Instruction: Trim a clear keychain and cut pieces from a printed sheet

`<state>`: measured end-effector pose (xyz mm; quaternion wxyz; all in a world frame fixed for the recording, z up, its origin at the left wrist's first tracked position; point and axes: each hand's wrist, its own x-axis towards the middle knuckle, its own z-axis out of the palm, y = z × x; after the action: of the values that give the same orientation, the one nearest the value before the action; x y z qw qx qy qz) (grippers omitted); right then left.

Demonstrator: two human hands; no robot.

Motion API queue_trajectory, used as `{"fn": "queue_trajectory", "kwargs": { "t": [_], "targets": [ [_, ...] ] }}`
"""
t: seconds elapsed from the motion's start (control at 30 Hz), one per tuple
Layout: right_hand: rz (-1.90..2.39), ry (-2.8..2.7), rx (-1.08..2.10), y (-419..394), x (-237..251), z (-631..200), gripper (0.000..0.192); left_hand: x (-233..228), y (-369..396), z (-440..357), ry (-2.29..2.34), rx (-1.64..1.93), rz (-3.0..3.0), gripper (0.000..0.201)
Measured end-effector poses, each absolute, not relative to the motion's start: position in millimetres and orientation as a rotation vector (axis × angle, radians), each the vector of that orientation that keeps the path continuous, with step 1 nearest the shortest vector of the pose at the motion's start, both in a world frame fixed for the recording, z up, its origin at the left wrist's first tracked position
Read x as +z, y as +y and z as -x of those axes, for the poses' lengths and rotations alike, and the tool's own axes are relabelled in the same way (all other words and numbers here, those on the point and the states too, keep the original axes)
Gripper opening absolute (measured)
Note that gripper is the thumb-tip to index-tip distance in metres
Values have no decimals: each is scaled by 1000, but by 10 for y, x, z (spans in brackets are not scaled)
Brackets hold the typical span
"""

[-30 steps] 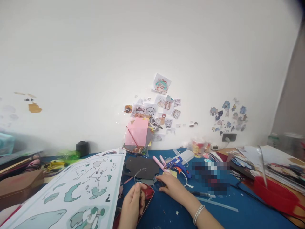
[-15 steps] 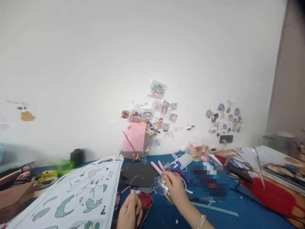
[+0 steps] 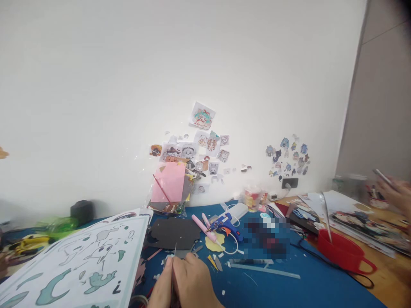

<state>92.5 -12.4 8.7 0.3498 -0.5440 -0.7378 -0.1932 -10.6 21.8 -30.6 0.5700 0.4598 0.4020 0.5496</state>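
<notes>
My two hands meet at the bottom centre, above the blue mat (image 3: 272, 286). My left hand (image 3: 162, 284) pinches a thin grey strip (image 3: 175, 250) whose tip sticks up between the hands. My right hand (image 3: 194, 280) is pressed against the left, fingers curled down at the strip; what they grip is hidden. Just beyond the hands lie a black cutout sheet (image 3: 175, 233), two pink pens (image 3: 205, 229), a yellow scrap (image 3: 214, 242) and a blue glue gun (image 3: 226, 222). A white printed sheet with teal shapes (image 3: 80, 261) lies to the left.
A red cup (image 3: 342, 253) with a metal stick in it stands at the right, near stacked printed papers (image 3: 362, 222). Another person's hand (image 3: 396, 190) holds a thin object at the far right. A pink paper packet (image 3: 168, 184) leans on the stickered wall. Small scraps litter the mat.
My right hand drew back from beside the glue gun to join the left hand. The view swung right, and another person's hand came into sight.
</notes>
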Motion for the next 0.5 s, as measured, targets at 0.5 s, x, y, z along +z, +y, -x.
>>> {"fn": "queue_trajectory", "kwargs": {
  "t": [0.5],
  "targets": [
    [2273, -1770, -145, -65, 401, -1807, 26, -47, 112, -66, 883, 1186, -1274, 49]
  ]
}}
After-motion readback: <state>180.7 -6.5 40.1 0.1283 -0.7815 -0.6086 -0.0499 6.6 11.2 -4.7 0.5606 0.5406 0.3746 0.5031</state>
